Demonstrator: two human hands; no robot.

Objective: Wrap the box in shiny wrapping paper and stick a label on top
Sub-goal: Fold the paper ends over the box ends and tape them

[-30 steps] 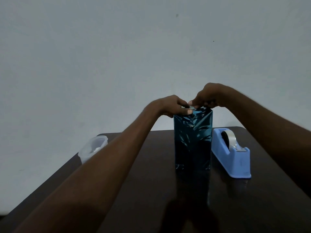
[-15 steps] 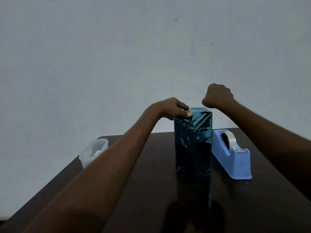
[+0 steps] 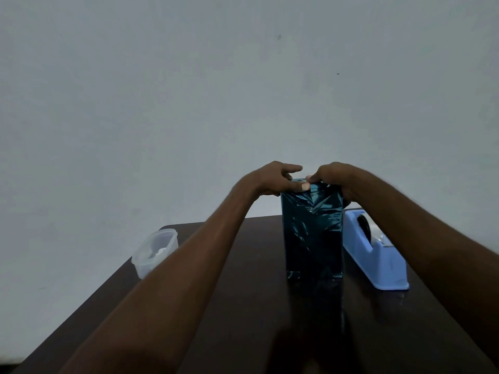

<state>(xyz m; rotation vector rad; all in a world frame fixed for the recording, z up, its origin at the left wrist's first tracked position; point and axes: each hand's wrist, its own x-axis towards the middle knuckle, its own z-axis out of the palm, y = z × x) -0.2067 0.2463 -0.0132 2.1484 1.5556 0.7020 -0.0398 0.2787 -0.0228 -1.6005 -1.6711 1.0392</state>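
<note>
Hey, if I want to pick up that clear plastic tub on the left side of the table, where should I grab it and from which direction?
Probably best by the rim of the clear plastic tub, coming from above with the left hand. It stands upright and open-topped near the table's left edge, with nothing touching it, so fingers can straddle its narrow width, thumb on one long wall, fingers on the other.

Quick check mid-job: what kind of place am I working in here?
Probably a plain room at home or in an office, set up for gift wrapping: a dark wooden table against a bare wall, with a blue tape dispenser.
</note>
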